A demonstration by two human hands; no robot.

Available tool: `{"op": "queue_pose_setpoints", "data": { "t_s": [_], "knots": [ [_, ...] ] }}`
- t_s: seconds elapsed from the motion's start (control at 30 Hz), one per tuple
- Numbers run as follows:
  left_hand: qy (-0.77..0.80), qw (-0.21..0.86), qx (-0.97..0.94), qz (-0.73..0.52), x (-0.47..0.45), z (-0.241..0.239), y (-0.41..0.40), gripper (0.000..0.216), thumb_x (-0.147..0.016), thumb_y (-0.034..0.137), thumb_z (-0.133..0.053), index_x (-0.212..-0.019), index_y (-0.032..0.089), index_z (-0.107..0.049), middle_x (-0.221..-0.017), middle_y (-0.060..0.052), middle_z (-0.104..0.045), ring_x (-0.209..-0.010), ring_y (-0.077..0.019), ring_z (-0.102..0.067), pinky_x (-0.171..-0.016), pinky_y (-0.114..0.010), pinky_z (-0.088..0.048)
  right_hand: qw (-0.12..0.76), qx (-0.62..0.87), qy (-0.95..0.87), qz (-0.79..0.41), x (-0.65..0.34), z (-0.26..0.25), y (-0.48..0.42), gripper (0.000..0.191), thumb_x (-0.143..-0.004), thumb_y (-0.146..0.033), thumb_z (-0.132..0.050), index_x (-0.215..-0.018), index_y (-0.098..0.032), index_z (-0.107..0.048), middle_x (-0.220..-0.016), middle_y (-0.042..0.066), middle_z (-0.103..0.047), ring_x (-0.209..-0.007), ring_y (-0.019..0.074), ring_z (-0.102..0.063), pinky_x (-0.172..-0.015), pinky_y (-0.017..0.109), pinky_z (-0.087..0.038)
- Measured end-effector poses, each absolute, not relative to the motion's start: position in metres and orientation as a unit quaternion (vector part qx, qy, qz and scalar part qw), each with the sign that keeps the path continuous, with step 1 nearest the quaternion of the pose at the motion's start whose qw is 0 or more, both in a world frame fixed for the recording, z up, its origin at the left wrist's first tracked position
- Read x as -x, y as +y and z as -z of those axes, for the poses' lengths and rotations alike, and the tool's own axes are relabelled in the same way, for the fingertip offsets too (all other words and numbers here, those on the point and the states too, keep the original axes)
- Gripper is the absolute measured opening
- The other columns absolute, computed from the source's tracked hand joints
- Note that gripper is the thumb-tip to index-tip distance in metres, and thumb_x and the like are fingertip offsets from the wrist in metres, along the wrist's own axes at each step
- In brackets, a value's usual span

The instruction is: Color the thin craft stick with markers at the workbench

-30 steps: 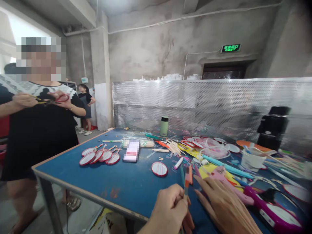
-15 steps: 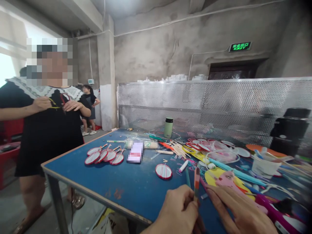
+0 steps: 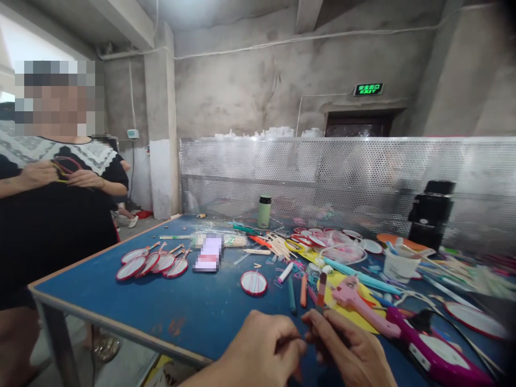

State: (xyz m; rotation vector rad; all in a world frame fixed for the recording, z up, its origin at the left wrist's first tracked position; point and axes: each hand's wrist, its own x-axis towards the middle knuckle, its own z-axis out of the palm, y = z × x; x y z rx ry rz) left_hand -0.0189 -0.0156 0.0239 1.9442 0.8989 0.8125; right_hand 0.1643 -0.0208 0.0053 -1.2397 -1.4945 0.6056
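Observation:
My left hand (image 3: 268,344) is over the blue table's near edge, its fingers curled closed; whatever they hold, if anything, is hidden. Close on its right, my right hand (image 3: 350,344) has thumb and fingers pinched around the lower end of a flat craft stick (image 3: 321,290), which stands upright with brown, orange and pale bands. Just beyond the hands lie a dark teal crayon-like stick (image 3: 291,295) and an orange one (image 3: 303,290). A white round disc with a red rim (image 3: 253,282) and strings across it lies ahead of my left hand.
Several red-rimmed discs with stick handles (image 3: 165,262) lie left of a phone (image 3: 208,252). A green bottle (image 3: 264,212) stands behind. Rightward are a pink figure (image 3: 358,301), a magenta object (image 3: 435,349) and a white cup (image 3: 400,267). Another person (image 3: 60,215) holds thin coloured loops.
The view has turned slightly right. My right hand has come in from the side and pinches the craft stick, which my left hand gripped before. My left fingers are now apart from it.

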Motion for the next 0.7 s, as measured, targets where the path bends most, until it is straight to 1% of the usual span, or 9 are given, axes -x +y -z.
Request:
{"op": "queue_pose_setpoints", "data": {
  "t_s": [0.07,0.23,0.33,0.37,0.5,0.53,0.57,0.6,0.7],
  "knots": [
    [0.366,0.367,-0.800,-0.302,0.034,-0.030,-0.013,0.030,-0.091,0.028,-0.047,-0.078,0.017,-0.072,-0.065,-0.005,-0.070,-0.051,-0.0127,-0.057,-0.050,-0.021,-0.037,0.532,0.530,-0.593,-0.291,-0.164,-0.005,-0.027,0.054,-0.080,-0.070,-0.060,-0.081,-0.017,-0.070,-0.060,0.002,-0.064,-0.044,0.0100,-0.054,-0.045,0.020,-0.044],
    [0.365,0.193,-0.867,-0.278,0.064,-0.053,0.023,0.033,-0.093,0.028,-0.047,-0.072,0.019,-0.070,-0.060,-0.002,-0.067,-0.054,-0.0127,-0.054,-0.054,-0.022,-0.033,0.477,0.502,-0.624,-0.362,-0.162,-0.001,-0.036,0.060,-0.084,-0.073,-0.053,-0.081,-0.015,-0.068,-0.060,0.002,-0.064,-0.042,0.0077,-0.052,-0.042,0.018,-0.038],
    [0.444,0.026,-0.871,-0.208,0.071,-0.069,0.063,0.030,-0.092,0.025,-0.046,-0.078,0.020,-0.071,-0.073,-0.003,-0.072,-0.067,-0.0157,-0.061,-0.062,-0.024,-0.038,0.453,0.501,-0.639,-0.369,-0.162,0.001,-0.037,0.060,-0.086,-0.072,-0.050,-0.080,-0.015,-0.068,-0.060,0.002,-0.064,-0.042,0.0066,-0.050,-0.043,0.016,-0.036],
    [0.466,0.001,-0.862,-0.200,0.072,-0.074,0.077,0.028,-0.091,0.021,-0.046,-0.081,0.020,-0.072,-0.078,-0.005,-0.073,-0.073,-0.0179,-0.063,-0.066,-0.026,-0.041,0.448,0.501,-0.641,-0.371,-0.162,0.001,-0.037,0.060,-0.086,-0.072,-0.050,-0.081,-0.015,-0.068,-0.060,0.002,-0.064,-0.042,0.0064,-0.050,-0.042,0.016,-0.036],
    [0.529,-0.043,-0.829,-0.176,0.076,-0.089,0.135,0.025,-0.096,0.022,-0.048,-0.092,0.015,-0.071,-0.097,-0.012,-0.072,-0.092,-0.0229,-0.066,-0.083,-0.036,-0.049,0.440,0.495,-0.643,-0.385,-0.164,0.002,-0.037,0.059,-0.086,-0.072,-0.050,-0.082,-0.016,-0.068,-0.061,0.001,-0.064,-0.043,0.0061,-0.050,-0.043,0.015,-0.036],
    [0.545,-0.049,-0.820,-0.169,0.076,-0.092,0.149,0.022,-0.097,0.028,-0.052,-0.101,0.014,-0.069,-0.106,-0.012,-0.070,-0.096,-0.0222,-0.065,-0.087,-0.039,-0.051,0.439,0.495,-0.641,-0.389,-0.164,0.002,-0.036,0.059,-0.086,-0.072,-0.050,-0.082,-0.016,-0.068,-0.061,0.001,-0.064,-0.043,0.0061,-0.050,-0.043,0.015,-0.036],
    [0.558,-0.052,-0.812,-0.161,0.076,-0.094,0.162,0.028,-0.096,0.036,-0.058,-0.114,0.016,-0.064,-0.116,-0.009,-0.066,-0.101,-0.0205,-0.064,-0.090,-0.042,-0.054,0.439,0.496,-0.639,-0.392,-0.164,0.003,-0.036,0.059,-0.086,-0.072,-0.050,-0.082,-0.016,-0.067,-0.061,0.001,-0.064,-0.043,0.0061,-0.050,-0.043,0.015,-0.036],
    [0.570,-0.055,-0.805,-0.155,0.075,-0.095,0.175,0.034,-0.094,0.036,-0.060,-0.122,0.016,-0.061,-0.122,-0.010,-0.063,-0.105,-0.0222,-0.064,-0.090,-0.044,-0.055,0.438,0.498,-0.636,-0.394,-0.165,0.003,-0.036,0.058,-0.085,-0.072,-0.051,-0.082,-0.016,-0.067,-0.060,0.001,-0.064,-0.043,0.0061,-0.050,-0.043,0.015,-0.036],
    [0.594,-0.048,-0.791,-0.138,0.065,-0.093,0.207,0.037,-0.094,0.035,-0.060,-0.126,0.016,-0.059,-0.127,-0.011,-0.061,-0.108,-0.0232,-0.063,-0.091,-0.045,-0.055,0.436,0.504,-0.631,-0.397,-0.165,0.002,-0.036,0.058,-0.084,-0.073,-0.052,-0.081,-0.017,-0.068,-0.059,0.001,-0.062,-0.043,0.0067,-0.049,-0.043,0.016,-0.036]
  ]
}}
